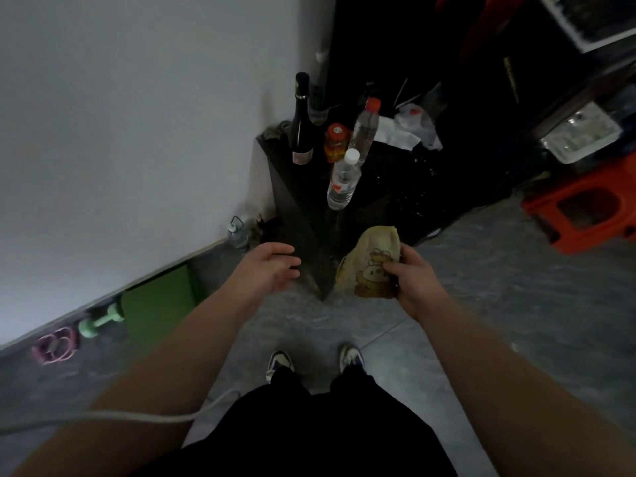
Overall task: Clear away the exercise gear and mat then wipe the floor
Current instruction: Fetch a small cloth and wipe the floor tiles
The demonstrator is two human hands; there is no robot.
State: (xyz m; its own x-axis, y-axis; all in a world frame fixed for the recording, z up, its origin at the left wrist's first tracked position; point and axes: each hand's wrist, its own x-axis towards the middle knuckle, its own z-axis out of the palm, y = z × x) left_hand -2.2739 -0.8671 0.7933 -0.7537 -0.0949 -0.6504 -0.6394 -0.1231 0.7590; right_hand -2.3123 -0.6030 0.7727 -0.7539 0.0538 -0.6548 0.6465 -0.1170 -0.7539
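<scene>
A dim corner of grey tiled floor (464, 297) meets a white wall; the folded green mat (158, 301) leans there, left. The right hand (413, 280) grips a yellow cloth (371, 266); the left hand (272, 266) hangs with fingers loosely spread, nearer the mat.

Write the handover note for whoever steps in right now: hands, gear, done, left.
Right hand grips the yellow cloth; left hand is open and holds nothing.
Green mat, green dumbbell and pink gear sit along the wall, to the left.
Done: gear and mat look cleared aside; cloth in hand.
Left: wipe the grey floor.
</scene>
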